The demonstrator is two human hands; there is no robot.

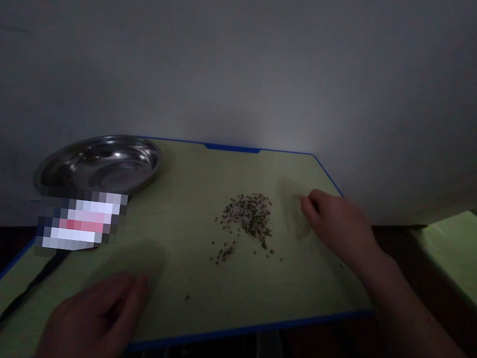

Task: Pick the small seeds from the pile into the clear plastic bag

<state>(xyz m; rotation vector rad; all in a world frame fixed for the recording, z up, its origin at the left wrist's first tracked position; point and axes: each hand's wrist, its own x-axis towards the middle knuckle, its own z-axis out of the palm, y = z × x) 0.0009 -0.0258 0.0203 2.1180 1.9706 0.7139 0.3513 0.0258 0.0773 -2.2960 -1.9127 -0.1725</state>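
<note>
Small dark seeds or grains (253, 218) lie in a loose heap mid-board, mixed with paler bits, and several are scattered around it. They rest on a pale green cutting board (185, 190) with a blue edge. To the right of the heap, my right hand (333, 215) is closed in a pinch just above the board. A thin, pale tip shows at its fingertips; what it belongs to is too faint to make out. My left hand (96, 318) is curled closed at the board's near left, apart from the heap, with nothing visible in it.
A shallow steel basin (106, 167) stands at the board's far left. Before it lies a pixelated object (82, 221), with a black cord or strap (27, 293) running toward me. A grey wall (252, 60) rises behind. Another pale green surface (462, 256) is at right.
</note>
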